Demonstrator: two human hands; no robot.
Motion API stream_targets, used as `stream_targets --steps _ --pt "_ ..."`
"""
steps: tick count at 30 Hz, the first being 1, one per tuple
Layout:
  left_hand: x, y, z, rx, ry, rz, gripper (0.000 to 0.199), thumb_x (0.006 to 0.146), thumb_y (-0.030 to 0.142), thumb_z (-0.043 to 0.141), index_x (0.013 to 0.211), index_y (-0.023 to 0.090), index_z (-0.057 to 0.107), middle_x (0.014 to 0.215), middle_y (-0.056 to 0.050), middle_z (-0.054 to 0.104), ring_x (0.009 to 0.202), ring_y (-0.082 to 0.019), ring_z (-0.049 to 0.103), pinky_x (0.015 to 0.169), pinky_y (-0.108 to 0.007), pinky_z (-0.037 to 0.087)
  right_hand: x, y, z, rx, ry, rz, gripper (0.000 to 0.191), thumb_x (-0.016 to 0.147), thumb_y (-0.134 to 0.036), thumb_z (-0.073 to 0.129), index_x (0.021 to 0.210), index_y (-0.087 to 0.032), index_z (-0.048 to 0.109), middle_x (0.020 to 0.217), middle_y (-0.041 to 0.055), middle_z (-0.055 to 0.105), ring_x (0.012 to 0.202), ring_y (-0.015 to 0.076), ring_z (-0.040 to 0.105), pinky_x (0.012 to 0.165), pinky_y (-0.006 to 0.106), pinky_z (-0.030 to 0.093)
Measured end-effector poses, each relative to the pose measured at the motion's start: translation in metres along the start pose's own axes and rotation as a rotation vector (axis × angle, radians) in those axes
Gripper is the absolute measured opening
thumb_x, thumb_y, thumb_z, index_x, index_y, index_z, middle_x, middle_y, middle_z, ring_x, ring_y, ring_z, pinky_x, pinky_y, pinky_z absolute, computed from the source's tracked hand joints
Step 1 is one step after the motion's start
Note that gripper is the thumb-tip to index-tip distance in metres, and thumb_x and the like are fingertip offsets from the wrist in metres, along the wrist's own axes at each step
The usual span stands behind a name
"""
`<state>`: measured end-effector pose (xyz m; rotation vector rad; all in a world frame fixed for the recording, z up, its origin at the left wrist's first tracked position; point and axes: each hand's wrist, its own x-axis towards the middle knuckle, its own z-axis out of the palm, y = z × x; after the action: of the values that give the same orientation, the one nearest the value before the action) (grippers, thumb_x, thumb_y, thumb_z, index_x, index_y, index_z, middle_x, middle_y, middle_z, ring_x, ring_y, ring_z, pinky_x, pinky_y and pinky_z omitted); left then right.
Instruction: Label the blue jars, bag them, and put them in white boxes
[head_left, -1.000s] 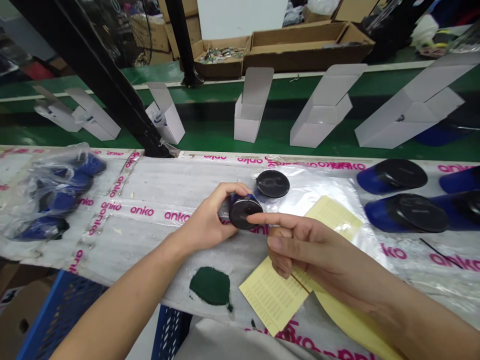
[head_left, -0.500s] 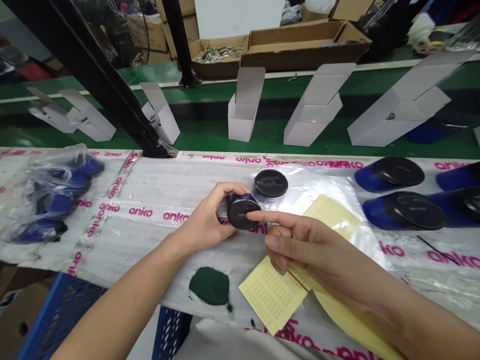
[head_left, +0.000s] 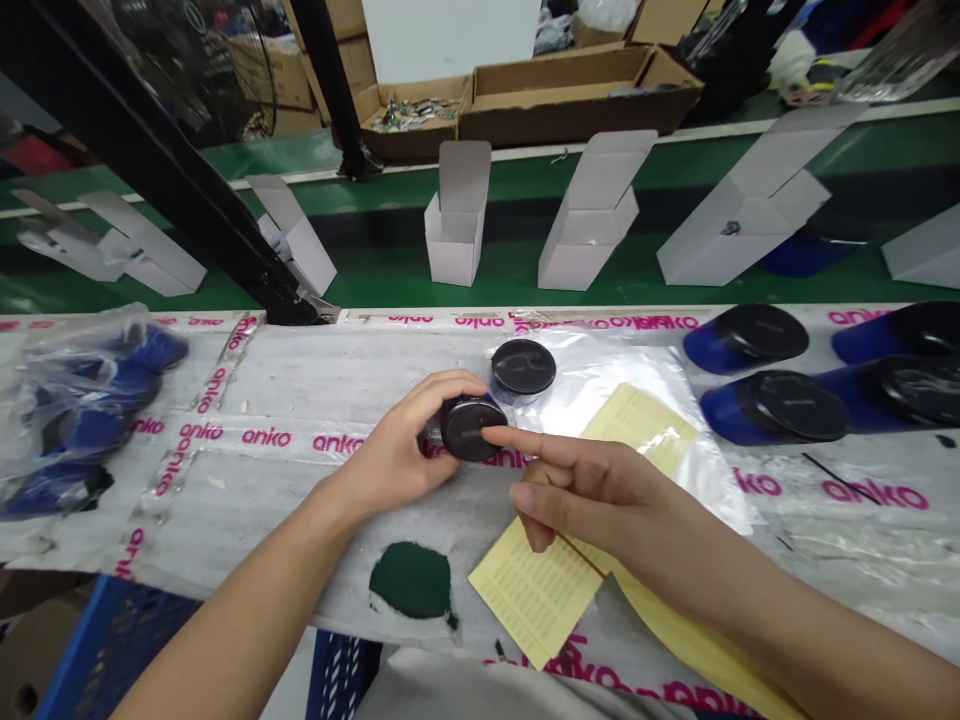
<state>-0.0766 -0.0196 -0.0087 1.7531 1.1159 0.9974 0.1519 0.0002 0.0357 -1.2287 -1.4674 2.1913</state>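
At mid-tabletop [head_left: 277, 485], blue container with black lid [head_left: 469, 432], gripped in left hand [head_left: 405, 440]. Sits directly off the left fingers and just left of right hand [head_left: 592, 490]; right index fingertip on the lid face. Left hand nearer, wrapped around from the left, fingers over the far edge, thumb low. Right hand coming across from the right, index straight out, other fingers loosely curled, nothing visible in its grip. Long axis seems to run away from the viewer, lid end tilted up and this way; body mostly hidden, so can't judge its length. Lid rounded, smooth, dull black, likely plastic, faint mark too small to read. Second black-lidded container [head_left: 523, 367] just beyond, slightly right; can't tell if touching. Next to that, shiny crinkled plastic film [head_left: 581, 365]. Below right hand, yellow printed sheets [head_left: 540, 590], papery, overlapping the film. Tabletop cover whitish, wrinkled, pink-lettered tape across, ragged dark green patch [head_left: 411, 580] at near side. Off right, more blue containers [head_left: 772, 405], smooth, oval black lids. Far left, blue items in wrinkled clear bags [head_left: 105, 420]. Across the back, white cartons [head_left: 454, 240], crisp card, flaps up.
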Motion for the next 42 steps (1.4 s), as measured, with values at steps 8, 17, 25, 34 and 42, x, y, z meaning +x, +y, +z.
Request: stream_targets --steps 8,17,25,34,42 --pt "-0.002 0.003 -0.005 -0.084 -0.054 0.029 0.045 0.096 0.022 0.06 0.14 0.03 0.056 0.146 -0.009 0.053 0.142 -0.029 0.046 0.12 -0.047 0.038 -0.002 0.003 0.002 -0.044 -0.014 -0.023 0.07 0.09 -0.044 0.067 0.152 -0.015 0.05 0.066 -0.0013 0.065 0.064 0.016 0.053 0.062 0.032 0.038" --pt "0.001 -0.002 0.007 -0.035 0.13 -0.038 0.033 0.093 0.021 0.068 0.126 0.028 0.065 0.136 -0.007 0.061 0.135 -0.024 0.054 0.117 -0.04 0.041 -0.002 -0.002 0.004 -0.059 -0.035 -0.071 0.061 0.092 -0.031 0.062 0.151 -0.018 0.051 0.065 -0.0029 0.064 0.06 0.0137 0.049 0.058 0.029 0.036" --pt "0.006 0.003 0.007 -0.128 0.269 -0.166 0.023 0.088 0.024 0.075 0.11 0.024 0.069 0.126 -0.007 0.071 0.128 -0.024 0.061 0.111 -0.038 0.047 -0.006 -0.012 -0.018 -0.16 0.077 -0.353 0.071 0.089 -0.027 0.067 0.154 -0.018 0.04 0.07 -0.0058 0.063 0.065 0.0134 0.056 0.063 0.027 0.046" --pt "0.015 0.001 0.024 -0.192 0.36 -0.185 0.016 0.086 0.027 0.074 0.1 0.022 0.068 0.112 -0.006 0.072 0.113 -0.022 0.064 0.1 -0.035 0.048 -0.013 -0.031 -0.077 -0.945 0.553 -0.301 0.025 0.094 -0.041 0.056 0.096 -0.022 0.073 0.076 0.003 0.072 0.069 0.02 0.063 0.058 0.031 0.039" --pt "0.028 -0.004 0.008 -0.37 0.605 -0.32 0.019 0.076 0.03 0.075 0.092 0.021 0.069 0.101 -0.005 0.072 0.106 -0.024 0.065 0.098 -0.04 0.048 -0.024 -0.022 -0.092 -1.218 0.18 -0.091 0.013 0.087 -0.028 0.061 0.077 -0.021 0.06 0.079 0.004 0.066 0.07 0.0207 0.058 0.056 0.032 0.031"
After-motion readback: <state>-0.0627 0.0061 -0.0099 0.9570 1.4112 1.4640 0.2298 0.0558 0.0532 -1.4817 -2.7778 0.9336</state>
